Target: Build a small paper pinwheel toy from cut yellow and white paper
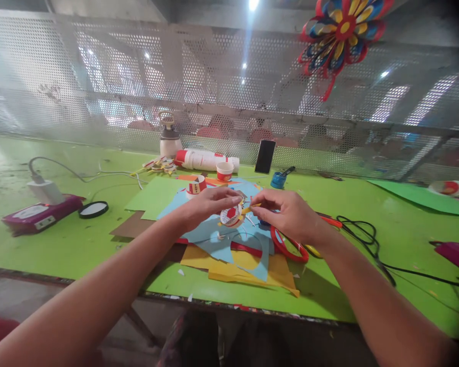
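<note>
My left hand [212, 204] reaches in over a small round paper craft piece [232, 214], white with a red centre and yellow tabs at its rim, and holds it from above and behind. My right hand [286, 211] is closed in a pinch on a thin yellow paper strip [254, 206], whose other end meets the right side of the round piece. Under both hands lie sheets of light blue paper [210, 237], one with a curved cut-out, over yellow paper [252, 275]. Red-handled scissors [290, 250] lie just below my right hand.
Behind stand a paper cup [225, 172], a cut cup ring [196, 186], stacked cups [210, 160], a phone [265, 156] and a blue pot [278, 180]. A purple power strip [42, 214] sits left; a black cable [367, 239] runs right. A paper flower [344, 30] hangs above.
</note>
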Action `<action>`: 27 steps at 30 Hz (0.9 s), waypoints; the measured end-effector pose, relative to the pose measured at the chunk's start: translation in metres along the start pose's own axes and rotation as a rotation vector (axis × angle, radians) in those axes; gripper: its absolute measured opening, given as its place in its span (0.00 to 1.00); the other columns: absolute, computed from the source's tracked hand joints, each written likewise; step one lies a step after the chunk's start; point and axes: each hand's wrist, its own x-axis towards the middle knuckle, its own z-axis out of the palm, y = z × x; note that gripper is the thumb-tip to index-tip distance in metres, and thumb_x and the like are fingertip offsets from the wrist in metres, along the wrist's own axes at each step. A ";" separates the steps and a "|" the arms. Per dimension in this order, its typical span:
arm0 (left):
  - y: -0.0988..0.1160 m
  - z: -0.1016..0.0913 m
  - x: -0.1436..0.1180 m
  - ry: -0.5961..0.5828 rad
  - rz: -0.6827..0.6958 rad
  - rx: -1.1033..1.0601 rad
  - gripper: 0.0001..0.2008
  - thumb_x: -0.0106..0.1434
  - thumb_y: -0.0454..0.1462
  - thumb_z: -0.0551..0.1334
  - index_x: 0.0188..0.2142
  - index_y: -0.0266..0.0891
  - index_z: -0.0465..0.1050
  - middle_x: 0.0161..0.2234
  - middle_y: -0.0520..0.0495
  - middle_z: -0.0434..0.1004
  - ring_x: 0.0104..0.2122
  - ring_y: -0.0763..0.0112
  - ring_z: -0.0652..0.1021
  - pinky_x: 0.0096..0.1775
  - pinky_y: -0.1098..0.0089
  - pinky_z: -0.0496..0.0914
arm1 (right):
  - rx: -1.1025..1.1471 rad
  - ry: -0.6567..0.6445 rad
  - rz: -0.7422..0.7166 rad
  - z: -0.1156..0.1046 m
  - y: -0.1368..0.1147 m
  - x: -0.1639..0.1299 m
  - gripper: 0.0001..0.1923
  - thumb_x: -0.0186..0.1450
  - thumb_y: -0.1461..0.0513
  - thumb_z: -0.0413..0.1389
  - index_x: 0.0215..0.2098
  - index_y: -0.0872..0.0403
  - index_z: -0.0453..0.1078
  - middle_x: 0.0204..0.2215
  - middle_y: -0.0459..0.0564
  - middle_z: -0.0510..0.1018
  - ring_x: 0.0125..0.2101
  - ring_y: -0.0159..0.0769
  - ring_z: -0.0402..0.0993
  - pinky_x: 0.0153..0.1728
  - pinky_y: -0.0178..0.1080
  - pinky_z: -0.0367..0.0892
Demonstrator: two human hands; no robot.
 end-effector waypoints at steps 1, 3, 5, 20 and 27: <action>0.000 0.001 0.001 0.008 0.023 0.044 0.17 0.58 0.45 0.62 0.42 0.36 0.74 0.40 0.42 0.76 0.39 0.65 0.74 0.39 0.66 0.67 | -0.014 -0.008 0.006 0.000 0.001 0.000 0.07 0.62 0.60 0.55 0.32 0.55 0.72 0.25 0.48 0.75 0.24 0.31 0.68 0.25 0.35 0.63; -0.001 0.002 0.002 0.028 0.073 0.117 0.16 0.57 0.43 0.62 0.42 0.35 0.74 0.38 0.42 0.77 0.39 0.64 0.75 0.40 0.64 0.68 | -0.032 -0.020 0.014 0.001 0.002 0.000 0.07 0.62 0.59 0.54 0.33 0.55 0.71 0.24 0.48 0.75 0.23 0.31 0.67 0.25 0.35 0.63; -0.002 0.004 0.003 0.071 0.128 0.187 0.15 0.57 0.43 0.62 0.41 0.35 0.74 0.37 0.42 0.77 0.38 0.65 0.75 0.40 0.63 0.68 | -0.038 -0.029 0.019 0.002 0.003 0.000 0.07 0.62 0.60 0.54 0.33 0.55 0.71 0.24 0.47 0.74 0.23 0.31 0.67 0.25 0.35 0.62; -0.005 0.014 0.004 0.073 0.368 0.338 0.04 0.55 0.35 0.64 0.31 0.38 0.75 0.38 0.46 0.76 0.37 0.70 0.75 0.42 0.66 0.69 | 0.107 0.041 0.051 0.010 0.002 0.001 0.09 0.61 0.57 0.56 0.30 0.56 0.70 0.21 0.45 0.70 0.21 0.28 0.61 0.21 0.33 0.57; -0.005 0.013 0.006 0.104 0.384 0.302 0.02 0.54 0.33 0.65 0.26 0.39 0.77 0.33 0.46 0.77 0.36 0.69 0.76 0.42 0.65 0.69 | 0.246 0.075 0.113 0.010 -0.003 0.003 0.10 0.60 0.56 0.58 0.32 0.55 0.71 0.22 0.46 0.73 0.22 0.29 0.66 0.23 0.34 0.62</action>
